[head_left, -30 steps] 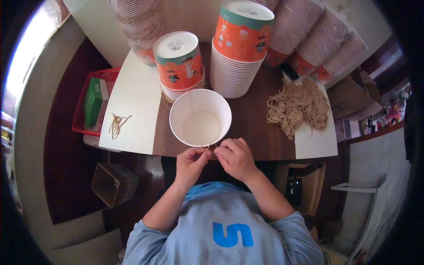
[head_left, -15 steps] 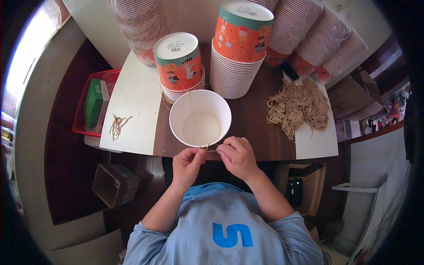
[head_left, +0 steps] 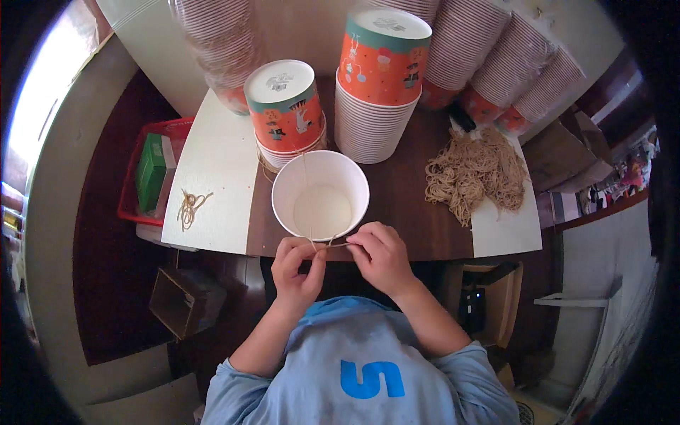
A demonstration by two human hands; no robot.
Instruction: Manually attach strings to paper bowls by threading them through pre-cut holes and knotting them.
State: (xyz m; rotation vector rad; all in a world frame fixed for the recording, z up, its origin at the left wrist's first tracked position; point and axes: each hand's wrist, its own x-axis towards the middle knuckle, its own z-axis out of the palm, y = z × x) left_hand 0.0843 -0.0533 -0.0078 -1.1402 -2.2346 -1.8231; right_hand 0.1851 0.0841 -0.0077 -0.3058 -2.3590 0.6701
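A white paper bucket (head_left: 320,191) lies tipped at the front of the table, its open mouth toward me. Thin tan string (head_left: 338,245) runs across its near rim, and one strand stretches over the mouth toward the far side. My left hand (head_left: 297,268) pinches the string just below the rim, thumb against fingers. Closed on the same string, my right hand (head_left: 382,258) holds it a short way to the right. Behind the bucket stands a short stack of upturned orange and green printed buckets (head_left: 285,117), with string around its lower part.
A taller bucket stack (head_left: 382,92) stands behind. At right lies a tangled heap of tan string (head_left: 474,173); a small bundle of string (head_left: 191,209) lies at left. Wrapped bucket stacks (head_left: 467,49) line the back. A red basket (head_left: 138,195) with a green box (head_left: 152,173) sits left.
My left hand has shifted slightly left and down along the string, and the strand across the bucket's mouth now reaches down to it. The right hand stays nearly in place.
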